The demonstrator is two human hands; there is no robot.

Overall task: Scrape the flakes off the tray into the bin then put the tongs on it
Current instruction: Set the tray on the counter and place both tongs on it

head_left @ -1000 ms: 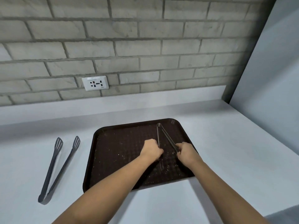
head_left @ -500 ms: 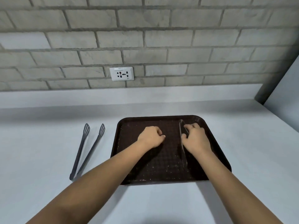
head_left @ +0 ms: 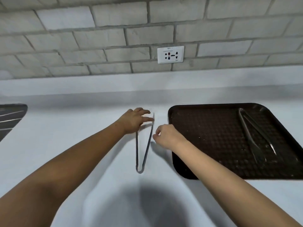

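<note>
The dark brown tray (head_left: 205,138) lies on the white counter at the right, speckled with pale flakes. One pair of dark tongs (head_left: 250,136) rests on its right half, untouched. A second pair of grey tongs (head_left: 145,149) lies on the counter left of the tray, hinge toward me, arms spread in a V. My left hand (head_left: 133,120) hovers over the far tips with fingers stretched out, the index finger touching the right arm's tip. My right hand (head_left: 165,136) is beside the right arm, between tongs and tray, fingers loosely curled and holding nothing.
A grey brick wall with a white socket (head_left: 170,54) stands behind the counter (head_left: 73,122). A dark object with pale streaks (head_left: 11,118) shows at the far left edge. No bin is in view.
The view has swung left. Both hands have left the tray and the tongs lying on it and moved to the grey tongs on the counter.
</note>
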